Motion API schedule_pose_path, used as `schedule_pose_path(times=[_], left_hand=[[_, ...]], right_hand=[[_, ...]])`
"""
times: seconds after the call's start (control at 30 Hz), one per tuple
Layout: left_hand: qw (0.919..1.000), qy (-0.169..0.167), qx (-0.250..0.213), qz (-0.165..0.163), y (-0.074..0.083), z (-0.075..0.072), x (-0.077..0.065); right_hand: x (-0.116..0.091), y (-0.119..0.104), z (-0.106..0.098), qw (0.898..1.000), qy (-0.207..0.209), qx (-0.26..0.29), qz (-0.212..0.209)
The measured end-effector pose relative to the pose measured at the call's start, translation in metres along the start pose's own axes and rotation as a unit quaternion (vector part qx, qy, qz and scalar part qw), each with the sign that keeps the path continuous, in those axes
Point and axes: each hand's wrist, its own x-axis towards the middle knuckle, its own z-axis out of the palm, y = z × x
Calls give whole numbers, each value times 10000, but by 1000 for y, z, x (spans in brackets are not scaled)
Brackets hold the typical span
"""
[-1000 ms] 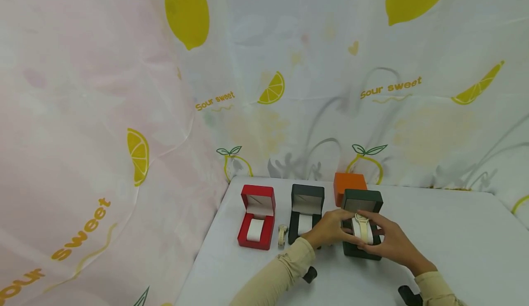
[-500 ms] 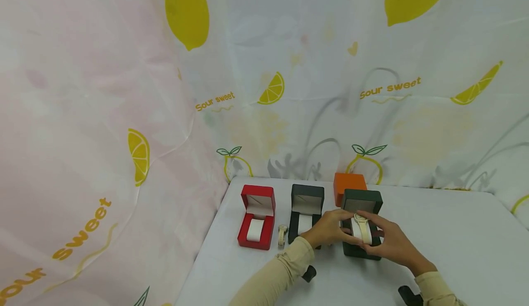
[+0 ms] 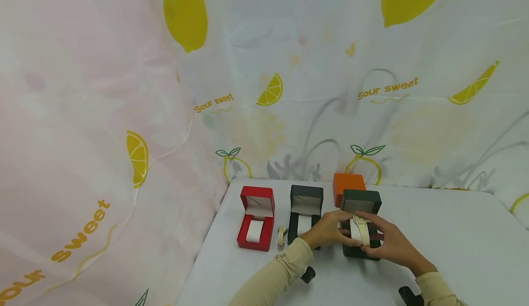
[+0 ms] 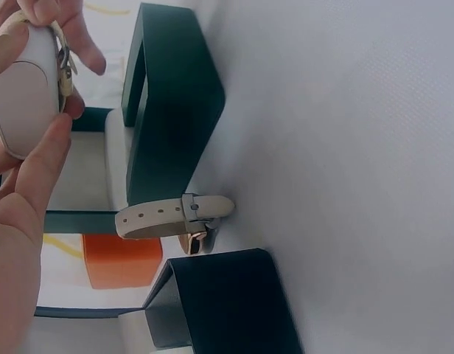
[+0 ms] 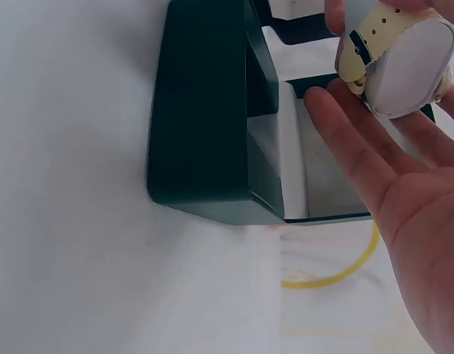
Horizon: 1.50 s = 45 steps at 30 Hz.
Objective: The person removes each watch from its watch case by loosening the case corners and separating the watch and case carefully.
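Observation:
Over the open dark green watch box, both hands hold a white watch cushion with a cream-strapped wristwatch lying along it. My left hand grips the cushion from the left, fingers and thumb around its end. From the right, my right hand pinches the watch, with a finger at the dial and the thumb low on the strap. In the right wrist view its other fingers extend beneath the cushion, and the strap's buckle shows on the side.
An open red box and an open black box stand to the left, each with a white cushion. Between them lies another watch. A pale-strapped watch sits between the black and green boxes. Behind is an orange box.
The watch strap has shifted slightly right across the cushion, so more white shows on its left. Both hands stay in nearly the same place over the green box.

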Motion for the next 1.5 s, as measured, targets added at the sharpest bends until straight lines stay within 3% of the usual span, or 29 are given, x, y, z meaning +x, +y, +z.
schedule_pose_path(times=[0.17,0.5,0.73,1.1,1.5], left_hand=[[9991,-15,-422,-83,-1,0,0],[9985,211,-485,110,-5,2,0],[9976,290,-622,121,-4,3,-2],[9981,208,-585,-18,-3,2,-4],[9995,183,-239,-22,-6,2,-7]], right_hand=[[1,-5,-1,9999,73,41,-63],[-1,1,2,9981,583,-217,-19],[-5,4,7,9965,825,-77,-105],[-6,0,2,9989,446,36,-102],[-7,-2,-4,9980,-83,461,415]])
